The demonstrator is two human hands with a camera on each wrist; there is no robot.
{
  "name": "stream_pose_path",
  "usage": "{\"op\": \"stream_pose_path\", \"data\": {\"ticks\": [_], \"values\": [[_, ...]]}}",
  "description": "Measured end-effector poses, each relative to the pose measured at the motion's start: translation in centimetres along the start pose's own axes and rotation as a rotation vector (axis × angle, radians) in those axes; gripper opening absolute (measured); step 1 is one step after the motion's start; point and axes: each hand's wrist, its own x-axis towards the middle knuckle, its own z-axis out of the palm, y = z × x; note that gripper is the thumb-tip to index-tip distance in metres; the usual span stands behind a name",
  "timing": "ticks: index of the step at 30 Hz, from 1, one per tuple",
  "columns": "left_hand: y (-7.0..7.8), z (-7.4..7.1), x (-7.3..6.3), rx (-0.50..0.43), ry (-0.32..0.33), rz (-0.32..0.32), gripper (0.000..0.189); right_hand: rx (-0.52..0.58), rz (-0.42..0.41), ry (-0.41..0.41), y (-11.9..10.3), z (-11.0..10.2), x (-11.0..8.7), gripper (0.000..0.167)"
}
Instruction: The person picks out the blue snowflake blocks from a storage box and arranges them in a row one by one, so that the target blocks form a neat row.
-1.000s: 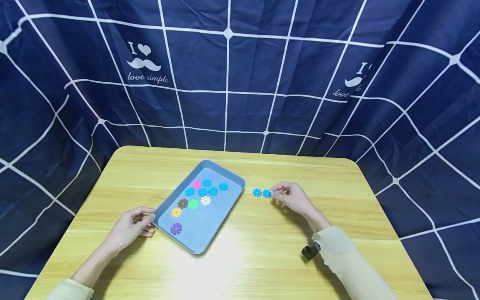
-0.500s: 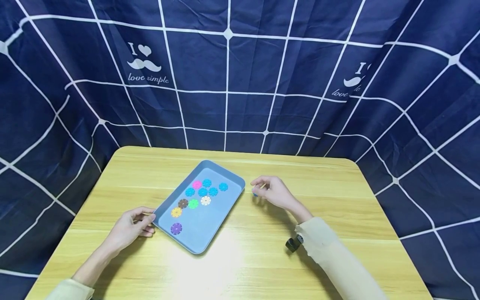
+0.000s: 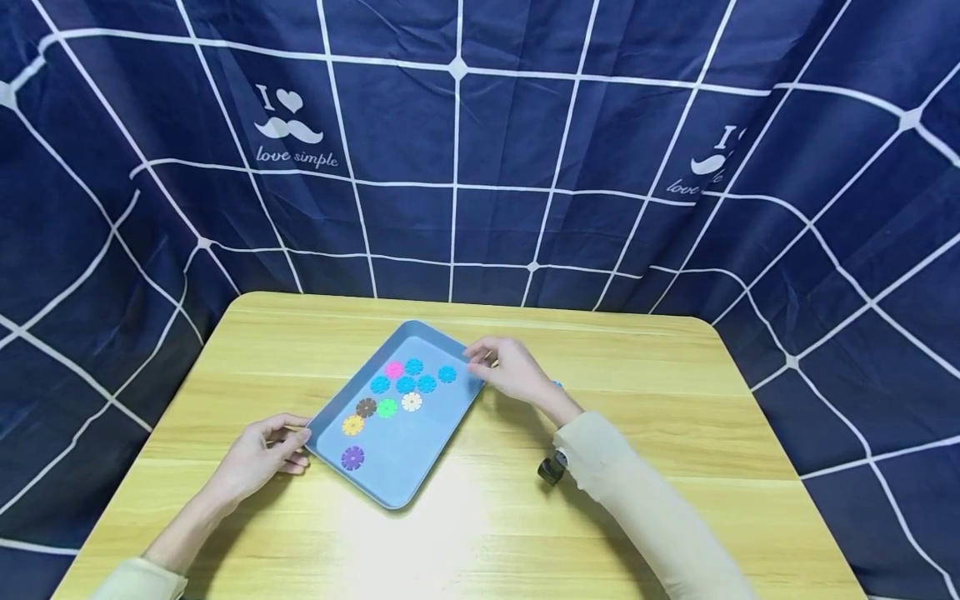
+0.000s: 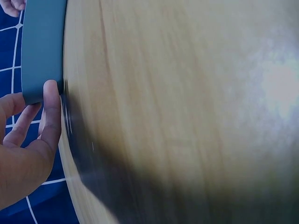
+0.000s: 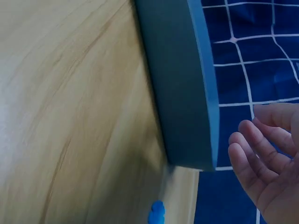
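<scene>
My left hand [image 3: 262, 454] grips the near left corner of the blue-grey tray [image 3: 408, 454], its thumb on the outer wall in the left wrist view. Several flower-shaped notched discs lie flat in the tray: several blue ones, among them a blue disc [image 3: 447, 374] at the right, plus a pink disc [image 3: 393, 369], a green disc [image 3: 386, 407] and a purple disc [image 3: 352, 457]. My right hand [image 3: 510, 367] hovers at the tray's far right rim, its fingers loosely bent with nothing visible between them. On the table, another blue disc [image 5: 156, 213] partly shows beneath this hand.
The wooden table [image 3: 637, 358] carries the tray left of its middle. A dark blue curtain [image 3: 405, 225] with white lines hangs behind and at both sides. A small black device [image 3: 551, 471] hangs at the right cuff.
My right hand has moved left from the blue discs on the table to the tray's right rim, its forearm now over where they lay. The left hand and tray have stayed put.
</scene>
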Motion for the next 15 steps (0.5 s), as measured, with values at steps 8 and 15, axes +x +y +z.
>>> {"op": "stream_pose_path", "data": {"ticks": [8, 15], "values": [[-0.1, 0.0, 0.1, -0.007, -0.005, 0.008, 0.04, -0.026, 0.007, -0.073, -0.4, 1.9, 1.3, 0.026], [0.0, 0.1, 0.1, -0.003, 0.001, 0.001, 0.041, -0.078, 0.032, -0.087, -0.5, 3.1, 2.1, 0.02]]}}
